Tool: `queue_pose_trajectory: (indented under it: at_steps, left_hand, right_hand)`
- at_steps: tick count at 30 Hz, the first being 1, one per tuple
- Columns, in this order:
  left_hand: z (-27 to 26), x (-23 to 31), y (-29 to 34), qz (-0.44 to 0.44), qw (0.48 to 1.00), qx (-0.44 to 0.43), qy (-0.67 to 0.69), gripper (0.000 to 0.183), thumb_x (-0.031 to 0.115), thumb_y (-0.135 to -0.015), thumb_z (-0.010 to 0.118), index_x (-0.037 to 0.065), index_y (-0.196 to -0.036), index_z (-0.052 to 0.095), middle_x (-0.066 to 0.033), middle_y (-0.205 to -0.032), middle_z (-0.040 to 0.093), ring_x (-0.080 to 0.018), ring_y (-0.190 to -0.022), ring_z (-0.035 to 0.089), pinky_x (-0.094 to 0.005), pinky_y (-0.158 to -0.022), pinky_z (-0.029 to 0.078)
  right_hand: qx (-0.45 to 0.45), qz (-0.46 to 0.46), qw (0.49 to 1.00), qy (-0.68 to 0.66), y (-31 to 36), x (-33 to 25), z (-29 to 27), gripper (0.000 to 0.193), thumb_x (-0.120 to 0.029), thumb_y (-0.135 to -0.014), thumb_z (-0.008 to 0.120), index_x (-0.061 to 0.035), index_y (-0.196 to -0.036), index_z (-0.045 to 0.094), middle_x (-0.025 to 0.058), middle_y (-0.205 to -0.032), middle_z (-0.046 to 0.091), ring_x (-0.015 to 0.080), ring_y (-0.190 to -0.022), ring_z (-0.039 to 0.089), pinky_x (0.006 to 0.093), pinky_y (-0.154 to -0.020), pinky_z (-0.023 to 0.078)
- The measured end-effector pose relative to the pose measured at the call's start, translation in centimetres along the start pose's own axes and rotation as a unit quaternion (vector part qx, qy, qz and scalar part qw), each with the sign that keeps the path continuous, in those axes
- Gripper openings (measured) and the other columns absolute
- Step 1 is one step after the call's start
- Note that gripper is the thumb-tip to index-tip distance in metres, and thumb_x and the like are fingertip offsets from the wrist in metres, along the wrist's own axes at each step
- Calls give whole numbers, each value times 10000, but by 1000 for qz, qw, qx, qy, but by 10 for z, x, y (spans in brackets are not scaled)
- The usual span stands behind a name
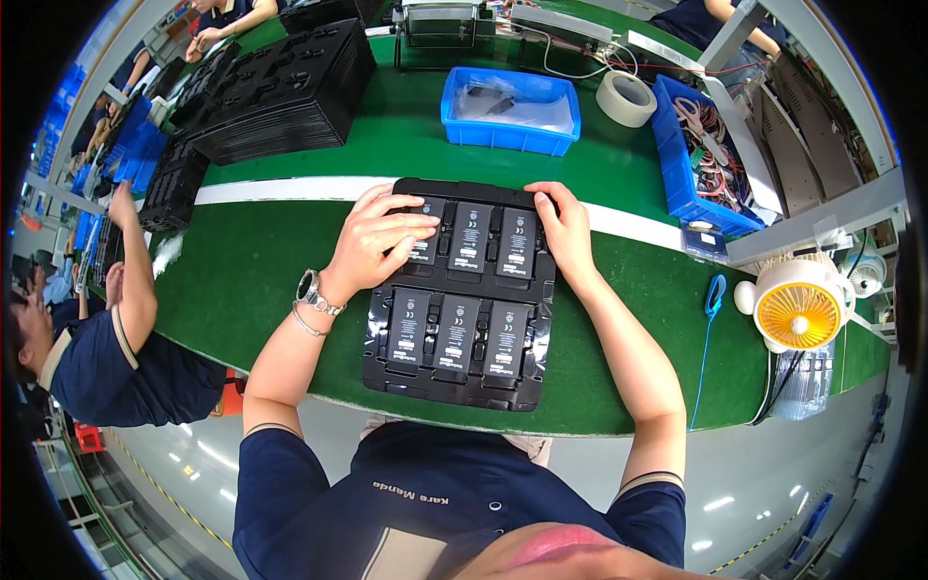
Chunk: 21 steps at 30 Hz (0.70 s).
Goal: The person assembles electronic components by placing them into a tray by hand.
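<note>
A black plastic tray [466, 393] lies in front of me on the green table, tilted slightly. In its pockets sit several flat black battery packs [468, 239] with white print, in two rows. My left hand [379, 235] reaches over the tray's far left corner, fingers stretched out across the top-left pack and partly covering it. Whether its fingertips pinch that pack cannot be made out. At the far right corner, my right hand [563, 224] grips the tray's edge, its index finger and thumb bent over the rim.
Beyond the tray stands a blue bin [512, 135] holding clear plastic bags. A tape roll [626, 99] and a blue bin of tools and wires [688, 193] are at right, near a yellow-white fan [798, 307]. Stacked black trays [275, 101] rise at far left; a co-worker [116, 348] sits left.
</note>
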<state>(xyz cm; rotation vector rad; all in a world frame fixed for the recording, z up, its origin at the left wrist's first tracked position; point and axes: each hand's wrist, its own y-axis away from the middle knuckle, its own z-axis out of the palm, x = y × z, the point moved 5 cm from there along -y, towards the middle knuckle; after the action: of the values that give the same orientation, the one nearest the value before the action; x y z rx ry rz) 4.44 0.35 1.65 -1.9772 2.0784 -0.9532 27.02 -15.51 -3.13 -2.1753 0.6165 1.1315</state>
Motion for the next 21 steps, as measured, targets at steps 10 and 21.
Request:
queue_pose_trajectory:
  at_steps: [10,21]
  left_hand:
    - [1,-2,1,-13,1000,1,-12,248,130,-919,546,84,-1020,769,-44,-1156,740,-268,-1197,627,-521,-1121,349]
    - [1,-2,-3,-21,999,-26,-22,310,140,-936,515,60,-1162,711,-74,-1292,672,-330,-1321,507,-528,-1150,311]
  right_hand:
    - [0,4,1000,-4,0,1,0,230,-190,-973,542,-27,-1050,684,140,-1016,690,317,-963,644,407,-850,486]
    - [-2,-1,1000,-2,0,0,0,236,-190,-973,539,-21,-1050,683,141,-1013,689,319,-967,643,405,-855,483]
